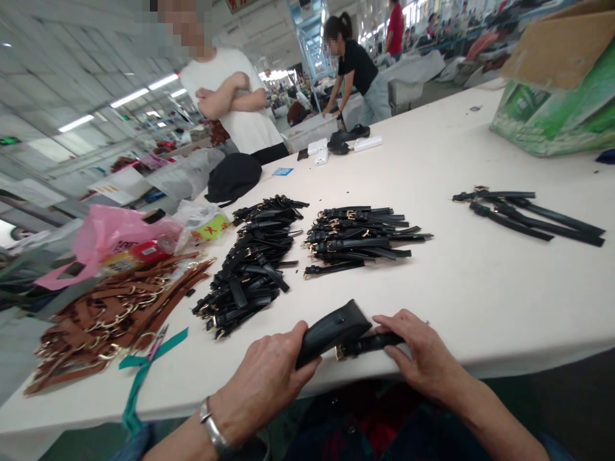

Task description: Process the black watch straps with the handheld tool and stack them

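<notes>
Buckled strap (pixel 358 346) rests near the front edge of the table (pixel 480 288); I have my right hand (pixel 418 346) at its tail, thumb on one side and fingers on the other, a light pinch as I read it. My left hand (pixel 271 368) wraps a curved black piece (pixel 334 328), thumb on top, fingers below. Its flared end, with a small round stud, is left uncovered and points toward the strap, perhaps to keep both in sight.

Finish: smooth, dull sheen, leather-like; gold-toned buckle. Beyond, toward the far edge, a long heap (pixel 237 291) and a smaller pile (pixel 358 243) of black straps, buckles mostly leftward, presumably for easy lifting. A few loose straps (pixel 562 218) fan out on the right, well apart.

Toward the left corner: brown straps (pixel 91 307) with metal rings, teal ribbon (pixel 168 349), crinkled pink bag (pixel 120 227). Far right edge: scuffed green carton (pixel 542 115).
</notes>
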`<state>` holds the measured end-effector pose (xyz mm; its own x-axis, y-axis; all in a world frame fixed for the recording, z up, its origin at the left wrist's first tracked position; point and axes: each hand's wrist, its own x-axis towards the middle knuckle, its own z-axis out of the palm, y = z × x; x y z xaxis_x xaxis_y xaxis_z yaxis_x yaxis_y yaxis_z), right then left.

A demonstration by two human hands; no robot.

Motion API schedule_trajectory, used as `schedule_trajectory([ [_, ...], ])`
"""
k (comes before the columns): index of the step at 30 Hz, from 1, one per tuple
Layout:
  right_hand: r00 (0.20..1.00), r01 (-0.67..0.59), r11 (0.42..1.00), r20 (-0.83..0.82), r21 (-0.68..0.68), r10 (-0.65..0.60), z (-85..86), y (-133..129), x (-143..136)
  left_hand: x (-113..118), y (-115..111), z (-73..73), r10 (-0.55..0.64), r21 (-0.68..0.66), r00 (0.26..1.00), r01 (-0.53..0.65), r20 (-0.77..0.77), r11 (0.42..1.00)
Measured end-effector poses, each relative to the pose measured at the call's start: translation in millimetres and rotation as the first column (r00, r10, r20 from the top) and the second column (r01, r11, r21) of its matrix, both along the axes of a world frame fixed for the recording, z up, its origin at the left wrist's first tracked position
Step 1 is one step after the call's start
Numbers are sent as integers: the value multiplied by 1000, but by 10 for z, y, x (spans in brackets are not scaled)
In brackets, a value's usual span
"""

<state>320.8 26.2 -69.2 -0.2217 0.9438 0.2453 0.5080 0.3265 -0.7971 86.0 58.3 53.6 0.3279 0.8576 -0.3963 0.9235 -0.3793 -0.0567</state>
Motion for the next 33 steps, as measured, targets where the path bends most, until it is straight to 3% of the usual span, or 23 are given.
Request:
schedule_trajectory([
  [5, 1000, -4, 1000, -5, 17, 5, -33, -2, 11, -256, -61, 137, 81, -47, 996, -82, -20, 996],
  [9, 1000, -29, 999, 1, 15, 29, -35, -1, 16, -435, -148, 145, 91, -85, 995, -95, -48, 992],
  [19, 998, -50, 998, 44, 23, 49, -9, 4, 19, -226, -61, 91, -22, -64, 1000, 23, 20, 998],
  [24, 984, -27, 1000, 174, 8, 25, 92, 31, -89, -294, -134, -3, 35, -52, 999, -33, 40, 998],
  [27, 962, -79, 997, 261, -27, 83, 167, 94, -218, -336, -163, -38, 55, -57, 997, -51, 57, 997],
  [33, 971, -153, 986, 178, -61, 162, 135, 191, -307, -455, -161, 2, 29, -88, 998, -23, 61, 996],
])
